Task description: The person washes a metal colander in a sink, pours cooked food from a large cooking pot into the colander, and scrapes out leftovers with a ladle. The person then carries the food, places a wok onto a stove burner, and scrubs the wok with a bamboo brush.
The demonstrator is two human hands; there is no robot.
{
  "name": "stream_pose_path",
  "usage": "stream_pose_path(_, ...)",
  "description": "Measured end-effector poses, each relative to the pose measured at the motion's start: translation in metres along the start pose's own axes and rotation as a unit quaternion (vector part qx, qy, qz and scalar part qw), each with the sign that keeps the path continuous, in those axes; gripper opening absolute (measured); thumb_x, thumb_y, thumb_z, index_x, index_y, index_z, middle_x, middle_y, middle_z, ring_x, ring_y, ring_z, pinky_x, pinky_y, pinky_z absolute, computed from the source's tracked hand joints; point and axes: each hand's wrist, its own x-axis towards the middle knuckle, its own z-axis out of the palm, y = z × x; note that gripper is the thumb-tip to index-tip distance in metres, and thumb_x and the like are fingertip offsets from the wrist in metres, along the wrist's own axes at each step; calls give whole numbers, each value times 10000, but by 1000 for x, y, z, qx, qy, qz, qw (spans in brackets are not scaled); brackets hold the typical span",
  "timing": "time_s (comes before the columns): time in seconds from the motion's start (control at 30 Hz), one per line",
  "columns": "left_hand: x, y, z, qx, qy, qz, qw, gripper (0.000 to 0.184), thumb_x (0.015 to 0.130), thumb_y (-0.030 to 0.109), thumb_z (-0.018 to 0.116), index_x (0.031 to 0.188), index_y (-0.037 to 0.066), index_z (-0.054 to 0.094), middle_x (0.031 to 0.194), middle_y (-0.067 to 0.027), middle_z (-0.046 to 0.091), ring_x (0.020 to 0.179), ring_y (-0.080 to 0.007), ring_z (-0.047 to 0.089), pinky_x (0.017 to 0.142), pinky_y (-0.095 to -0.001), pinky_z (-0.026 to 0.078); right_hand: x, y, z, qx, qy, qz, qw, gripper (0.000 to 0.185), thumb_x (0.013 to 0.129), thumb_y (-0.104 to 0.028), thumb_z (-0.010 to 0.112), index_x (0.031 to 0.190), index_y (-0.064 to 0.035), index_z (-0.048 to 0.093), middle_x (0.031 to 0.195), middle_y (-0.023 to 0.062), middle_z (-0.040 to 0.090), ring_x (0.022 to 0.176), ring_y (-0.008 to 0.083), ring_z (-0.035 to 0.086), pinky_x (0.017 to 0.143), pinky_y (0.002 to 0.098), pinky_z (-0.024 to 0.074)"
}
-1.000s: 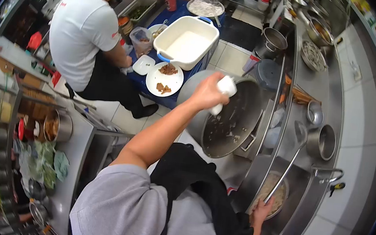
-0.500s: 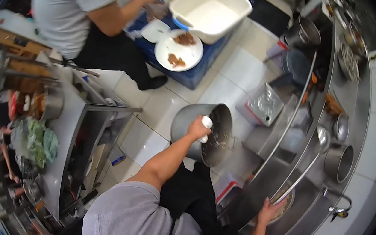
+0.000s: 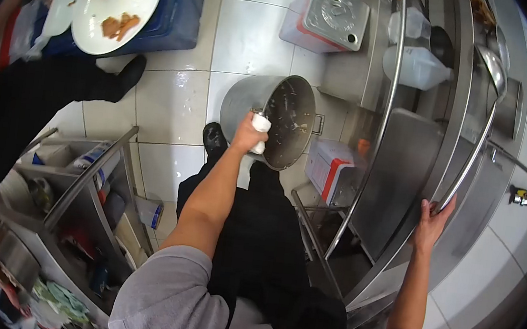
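A large metal pot (image 3: 239, 97) is tilted near the floor tiles, its mouth facing right, with food bits stuck to the dark inside. My left hand (image 3: 249, 135) is closed around a folded white cloth (image 3: 261, 125) at the pot's near side, by the rim; whatever handle lies beneath is hidden. Off to the right, my right hand (image 3: 435, 224) grips the lower end of a long metal ladle (image 3: 475, 149). The ladle's bowl points away from me, over the steel counter (image 3: 466, 213).
A white plate (image 3: 88, 21) with brown food stands on a blue surface (image 3: 188, 0) at the upper left, beside another person's leg (image 3: 45, 84). Tins (image 3: 335, 17) stand beyond the pot. A metal shelf (image 3: 90, 177) is at left, a faucet (image 3: 523, 194) at right.
The view has tilted down and shifted. The pot is lower, close to the floor, with my left hand and the cloth still at it. The ladle has stayed in my right hand, out of the sink.
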Motion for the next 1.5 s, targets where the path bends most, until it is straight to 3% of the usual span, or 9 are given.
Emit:
stream_pose_path(0.23, 63, -62, -5, -30, -17, -31, 999, 540, 583, 45, 762, 1073, 29, 534, 916, -88, 627, 822, -222, 608, 781, -350, 506, 3, 9, 7, -48, 32, -15, 998, 787, 873, -111, 695, 1519, -100, 246, 909, 29, 511, 797, 136, 480, 766, 280, 435)
stream_pose_path(0.43, 75, -122, -1, 375, -14, -78, 923, 759, 768, 370, 756, 1323, 47, 351, 1128, -268, 645, 1065, -448, 614, 924, -489, 484, 2, 5, 6, -72, 41, 34, 996, 793, 870, -120, 702, 1518, -95, 246, 931, 34, 533, 811, 157, 492, 795, 302, 457)
stream_pose_path(0.6, 12, -74, -40, 384, -99, -24, 918, 810, 765, 456, 765, 1284, -68, 430, 1201, -298, 602, 1128, -426, 595, 932, -463, 496, -1, -14, -9, -8, -10, 70, 997, 873, 846, -77, 703, 1539, -151, 177, 1166, 215, 617, 1013, 264, 637, 888, 386, 498)
stream_pose_path(0.67, 15, -108, -74, 393, -100, -17, 914, 679, 767, 414, 776, 1186, -60, 530, 1056, -214, 674, 959, -328, 671, 870, -457, 525, -2, -20, -22, 20, -28, 81, 996, 892, 837, -60, 700, 1543, -170, 166, 1240, 268, 587, 1082, 354, 629, 938, 404, 476)
stream_pose_path(0.77, -34, -27, -124, 389, -141, -17, 910, 735, 745, 341, 804, 1263, -70, 483, 1078, -220, 673, 1001, -337, 659, 876, -423, 528, 11, 7, -13, 24, 70, -71, 995, 859, 838, -36, 678, 1538, -187, 204, 1349, 266, 528, 1179, 415, 571, 996, 433, 432)
stream_pose_path(0.97, -83, 103, -213, 391, -66, -39, 917, 649, 752, 362, 776, 1178, -64, 533, 1056, -225, 669, 964, -340, 670, 844, -405, 528, -8, -5, -64, 129, 26, 25, 991, 716, 878, -114, 618, 1508, -168, 282, 1285, 256, 568, 1138, 456, 555, 962, 477, 441)
stream_pose_path(1.03, -75, 130, -234, 471, -37, 7, 881, 422, 820, 204, 727, 1157, 10, 563, 991, -125, 672, 861, -252, 645, 730, -393, 530, -44, 9, -77, 144, 3, 36, 989, 689, 876, -140, 626, 1488, -176, 310, 1201, 251, 611, 1061, 478, 573, 903, 500, 455)
stream_pose_path(1.23, -140, 266, -110, 199, -108, 18, 974, 318, 869, 141, 700, 1139, 40, 566, 962, -22, 614, 825, -143, 586, 731, -325, 485, -222, 108, -92, 142, 64, 168, 973, 528, 888, -201, 624, 1363, -152, 399, 939, 227, 660, 891, 461, 616, 756, 498, 483)
stream_pose_path(1.5, -230, 338, 166, 135, -409, 133, 893, 460, 869, 139, 681, 1275, 19, 503, 1111, -81, 608, 981, -174, 593, 855, -328, 498, -412, 178, -95, 142, 136, 404, 894, 478, 870, -137, 641, 1307, -67, 461, 751, 202, 606, 667, 392, 610, 638, 437, 472)
